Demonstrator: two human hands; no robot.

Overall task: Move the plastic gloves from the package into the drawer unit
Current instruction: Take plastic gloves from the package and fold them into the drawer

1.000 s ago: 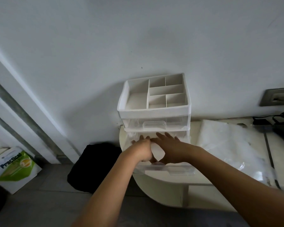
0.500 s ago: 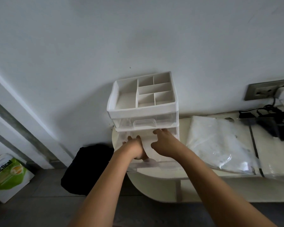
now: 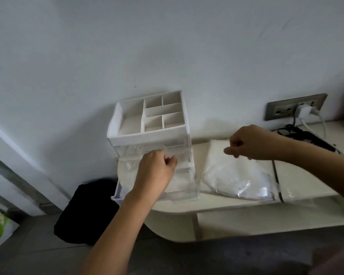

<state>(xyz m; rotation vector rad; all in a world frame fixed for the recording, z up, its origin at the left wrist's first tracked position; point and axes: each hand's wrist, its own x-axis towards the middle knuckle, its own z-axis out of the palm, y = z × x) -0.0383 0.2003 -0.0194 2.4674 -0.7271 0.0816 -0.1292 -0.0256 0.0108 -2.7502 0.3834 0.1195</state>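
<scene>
**Lower drawer open, hands apart**

One shelf [image 3: 306, 183], one drawer unit [image 3: 147, 135] with two drawers. The lower drawer [image 3: 185, 187] is overhanging the shelf edge under the left hand [image 3: 155, 171], fingers curled, grip unclear. One package [image 3: 236, 175] of plastic gloves [image 3: 222, 173] is lying just below the right hand [image 3: 252, 143], fingers curled, holding nothing.
</scene>
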